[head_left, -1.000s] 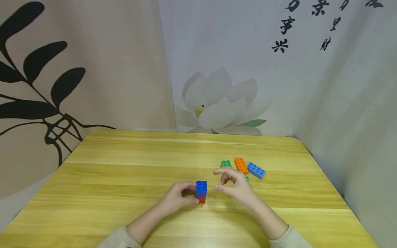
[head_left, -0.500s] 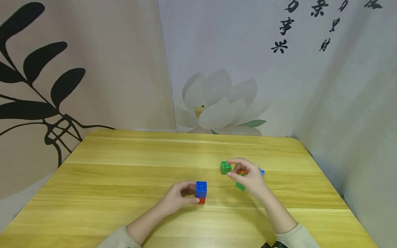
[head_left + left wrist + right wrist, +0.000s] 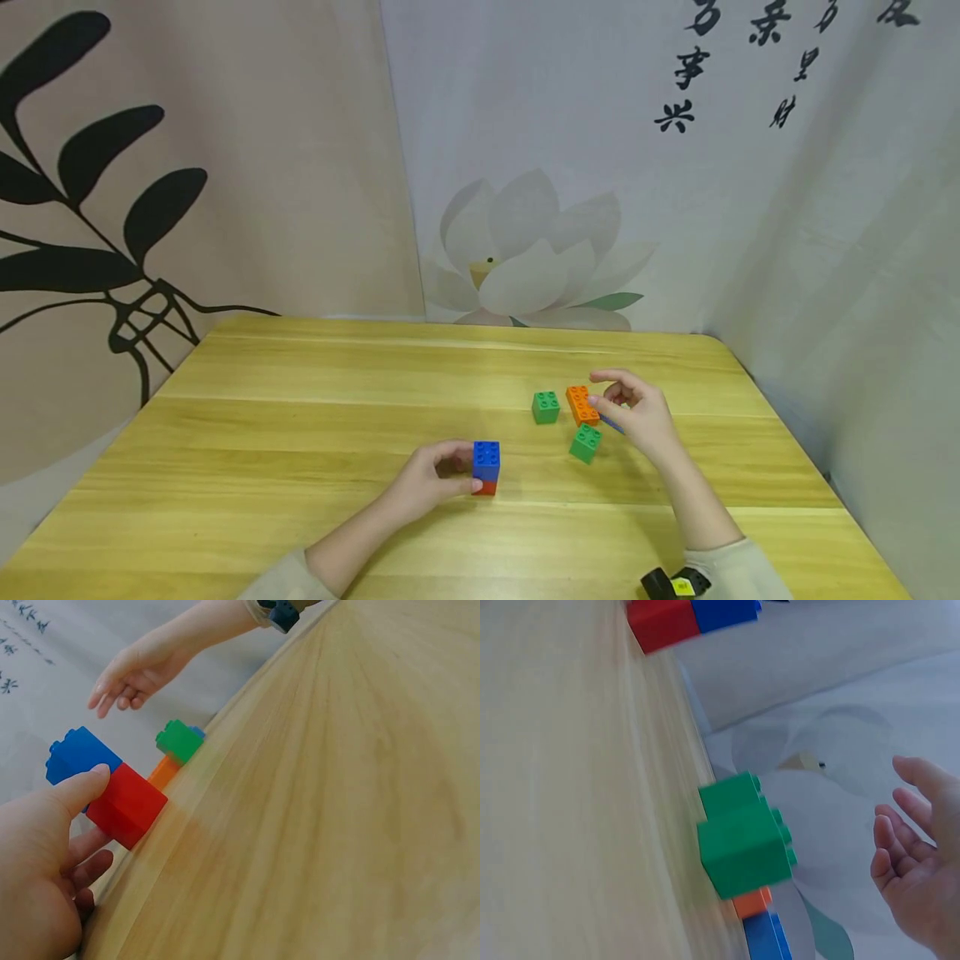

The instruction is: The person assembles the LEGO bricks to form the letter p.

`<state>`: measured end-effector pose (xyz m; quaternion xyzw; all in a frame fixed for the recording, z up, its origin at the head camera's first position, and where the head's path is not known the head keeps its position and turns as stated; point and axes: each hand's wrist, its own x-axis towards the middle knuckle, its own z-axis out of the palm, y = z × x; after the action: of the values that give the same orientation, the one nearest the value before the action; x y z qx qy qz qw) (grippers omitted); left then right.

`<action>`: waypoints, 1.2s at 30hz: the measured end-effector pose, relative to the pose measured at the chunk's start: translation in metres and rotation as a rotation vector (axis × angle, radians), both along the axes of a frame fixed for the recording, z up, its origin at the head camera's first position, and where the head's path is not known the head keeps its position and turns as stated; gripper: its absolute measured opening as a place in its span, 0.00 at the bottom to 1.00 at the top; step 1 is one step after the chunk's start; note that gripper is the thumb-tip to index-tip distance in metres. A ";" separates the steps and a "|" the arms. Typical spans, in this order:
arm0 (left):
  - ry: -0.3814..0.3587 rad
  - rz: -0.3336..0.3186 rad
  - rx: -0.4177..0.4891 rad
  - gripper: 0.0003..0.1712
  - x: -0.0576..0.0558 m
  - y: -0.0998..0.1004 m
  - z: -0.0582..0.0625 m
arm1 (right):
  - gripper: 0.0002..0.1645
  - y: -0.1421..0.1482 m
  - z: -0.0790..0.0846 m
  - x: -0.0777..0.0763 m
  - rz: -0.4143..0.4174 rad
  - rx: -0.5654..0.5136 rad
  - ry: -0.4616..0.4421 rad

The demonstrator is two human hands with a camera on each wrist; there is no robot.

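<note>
The left hand grips a two-block stack, blue block on red block, upright on the desk. The right hand holds nothing, thumb and forefinger apart, above the orange brick and the lighter blue brick (mostly hidden by that hand in the head view). One green block sits nearer the person; another, the farther green block, lies left of the orange brick.
</note>
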<state>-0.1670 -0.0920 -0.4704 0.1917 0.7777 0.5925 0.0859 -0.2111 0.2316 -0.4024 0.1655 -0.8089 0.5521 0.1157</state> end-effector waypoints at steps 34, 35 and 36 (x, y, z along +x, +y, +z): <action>-0.008 -0.020 0.010 0.22 -0.001 -0.001 0.001 | 0.30 0.062 -0.036 -0.022 -0.119 0.180 -0.198; -0.010 -0.020 0.011 0.22 -0.001 -0.001 0.002 | 0.30 0.063 -0.037 -0.021 -0.111 0.190 -0.204; -0.012 -0.020 0.011 0.23 -0.001 -0.001 0.002 | 0.30 0.063 -0.038 -0.021 -0.108 0.199 -0.209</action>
<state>-0.1678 -0.0931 -0.4688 0.1963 0.7718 0.5972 0.0954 -0.2326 0.2950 -0.4406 0.0737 -0.8750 0.4765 0.0435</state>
